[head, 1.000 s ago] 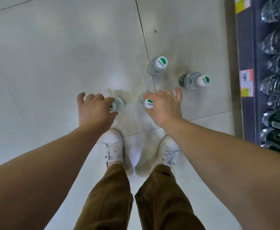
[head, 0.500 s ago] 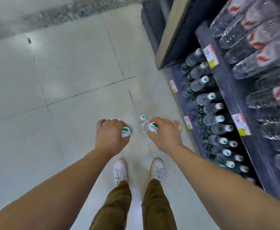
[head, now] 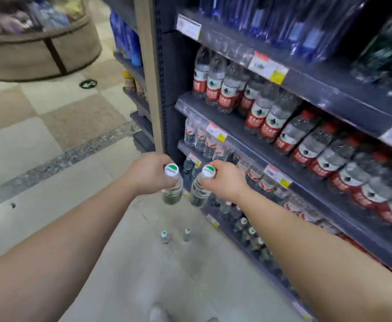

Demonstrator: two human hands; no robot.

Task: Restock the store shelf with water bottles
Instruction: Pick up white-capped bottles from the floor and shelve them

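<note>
Here, the left hand (head: 149,175) and right hand (head: 227,180) each curl closed around a clear ribbed plastic bottle's neck: left bottle (head: 173,191), right bottle (head: 198,194).

Open floor (head: 51,170) spreads across the left and centre of the frame, with only two loose bottles (head: 175,235) standing on it at lower centre. On the right, the shelves (head: 248,145) are packed with red-label bottles (head: 271,122) front to edge, leaving no visible gap. A round display stand (head: 39,49) blocks the upper left.
</note>
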